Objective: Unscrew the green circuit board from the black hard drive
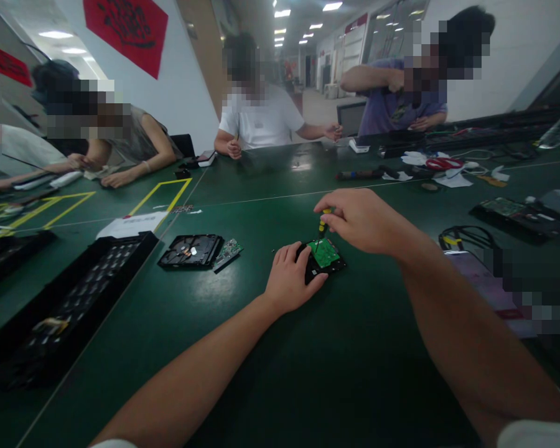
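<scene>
A black hard drive (336,266) with a green circuit board (325,252) on its upper face lies on the green table. My left hand (290,277) grips the drive's left side, fingers over its edge and thumb along the near edge. Above the board, my right hand (354,219) pinches a small yellow and black screwdriver (323,223), its shaft pointing down onto the board. To the left lies another black drive (190,251), with a loose circuit board (228,252) beside it.
A long black tray (70,305) stands at the left, near a white paper (133,225). At the right are a purple-pink item (485,289), black cables (469,236) and another drive (516,218). Several people sit across the green table (308,373).
</scene>
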Available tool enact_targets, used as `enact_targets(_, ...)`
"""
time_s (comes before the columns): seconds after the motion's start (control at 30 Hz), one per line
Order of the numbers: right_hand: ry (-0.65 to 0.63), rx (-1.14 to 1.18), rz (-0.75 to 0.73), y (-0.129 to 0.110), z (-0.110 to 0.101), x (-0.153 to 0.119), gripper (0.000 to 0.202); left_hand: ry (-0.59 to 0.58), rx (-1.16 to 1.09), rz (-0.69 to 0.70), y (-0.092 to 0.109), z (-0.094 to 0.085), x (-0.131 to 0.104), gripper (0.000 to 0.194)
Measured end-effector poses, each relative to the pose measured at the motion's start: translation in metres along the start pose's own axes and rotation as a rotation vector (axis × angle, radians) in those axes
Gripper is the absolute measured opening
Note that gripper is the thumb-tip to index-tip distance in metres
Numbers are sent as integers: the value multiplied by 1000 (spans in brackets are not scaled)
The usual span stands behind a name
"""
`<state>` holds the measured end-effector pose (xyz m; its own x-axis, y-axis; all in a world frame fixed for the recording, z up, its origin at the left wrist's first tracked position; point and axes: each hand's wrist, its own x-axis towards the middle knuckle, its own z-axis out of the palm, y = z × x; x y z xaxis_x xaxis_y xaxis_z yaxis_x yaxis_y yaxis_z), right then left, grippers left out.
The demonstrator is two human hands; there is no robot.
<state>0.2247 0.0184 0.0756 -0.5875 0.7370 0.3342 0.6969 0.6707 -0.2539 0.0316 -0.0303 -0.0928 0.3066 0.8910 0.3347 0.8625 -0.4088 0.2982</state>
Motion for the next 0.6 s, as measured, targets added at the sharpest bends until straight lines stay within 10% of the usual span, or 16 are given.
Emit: enact_targets(0.6, 38, 45, 95, -1, -1, 0, 17, -6, 9, 0, 1, -1, 0, 73)
